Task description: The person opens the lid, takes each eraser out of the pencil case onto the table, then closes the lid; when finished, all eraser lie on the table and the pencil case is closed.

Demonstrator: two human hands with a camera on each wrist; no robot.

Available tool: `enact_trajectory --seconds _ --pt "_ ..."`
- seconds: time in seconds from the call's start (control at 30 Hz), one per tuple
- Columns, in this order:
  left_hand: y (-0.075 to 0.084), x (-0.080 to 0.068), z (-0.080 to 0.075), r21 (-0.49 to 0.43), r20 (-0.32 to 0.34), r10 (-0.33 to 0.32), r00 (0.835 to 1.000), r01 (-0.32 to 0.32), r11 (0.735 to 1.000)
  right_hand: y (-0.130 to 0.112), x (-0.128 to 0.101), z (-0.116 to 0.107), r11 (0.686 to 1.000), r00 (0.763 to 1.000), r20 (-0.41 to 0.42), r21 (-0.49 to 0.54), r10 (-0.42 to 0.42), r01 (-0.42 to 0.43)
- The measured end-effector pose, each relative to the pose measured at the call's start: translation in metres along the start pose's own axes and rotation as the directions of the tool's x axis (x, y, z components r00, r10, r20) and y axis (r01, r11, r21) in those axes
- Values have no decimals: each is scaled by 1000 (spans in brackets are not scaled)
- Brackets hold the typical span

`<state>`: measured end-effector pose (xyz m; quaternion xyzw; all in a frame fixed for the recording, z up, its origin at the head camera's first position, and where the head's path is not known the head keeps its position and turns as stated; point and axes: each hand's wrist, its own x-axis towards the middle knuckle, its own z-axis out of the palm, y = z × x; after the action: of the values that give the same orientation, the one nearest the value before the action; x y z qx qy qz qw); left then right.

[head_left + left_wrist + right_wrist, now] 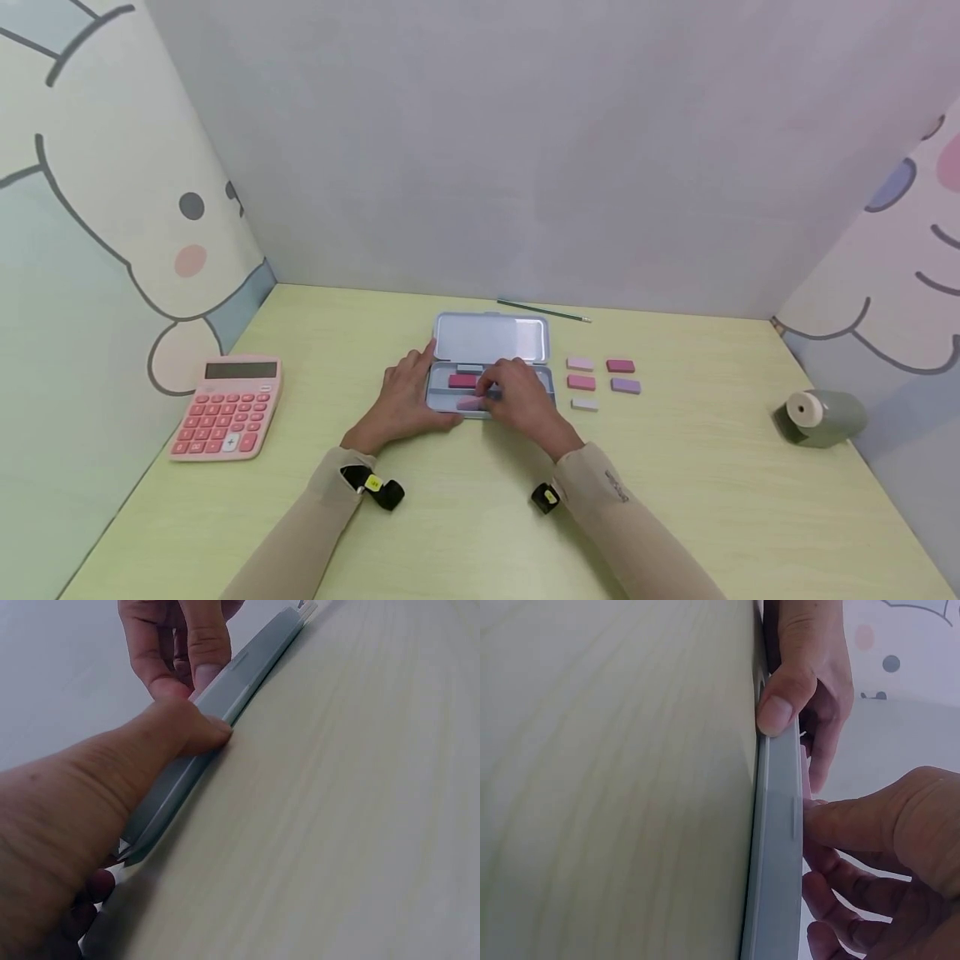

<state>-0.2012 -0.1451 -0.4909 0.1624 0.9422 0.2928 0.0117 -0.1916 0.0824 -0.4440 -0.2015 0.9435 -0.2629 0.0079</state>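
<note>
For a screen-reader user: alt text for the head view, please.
Two hands, left hand and right hand, rest on an open grey tin case holding erasers on a yellow-green table. Five loose erasers lie beside it, a pink calculator farther left.

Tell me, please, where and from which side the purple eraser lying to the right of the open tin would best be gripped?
Probably from above, fingers pinching the two long edges of the purple eraser. It lies flat on the table, so only the sides offer purchase. The pink eraser sits at its left, the dark pink one behind it, with gaps between.
</note>
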Motion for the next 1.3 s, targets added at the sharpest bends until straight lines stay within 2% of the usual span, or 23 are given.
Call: enact_trajectory --seconds 0.4,0.67,0.93,1.3 --pt "-1 -1 0 -1 -5 4 1000 -4 1000 -2 -5 -9 993 997 -65 119 32 -24" --pt "-3 0 2 -7 -5 1 1000 -1 1000 4 -18 -25 989 992 -112 143 58 -42" --pt "-1 0 2 -17 2 -6 1000 6 1000 27 -34 -42 989 993 -108 143 47 -31" --pt "2 -1 -1 -2 9 -7 1000 7 1000 64 -60 -63 989 984 -168 140 59 -35"
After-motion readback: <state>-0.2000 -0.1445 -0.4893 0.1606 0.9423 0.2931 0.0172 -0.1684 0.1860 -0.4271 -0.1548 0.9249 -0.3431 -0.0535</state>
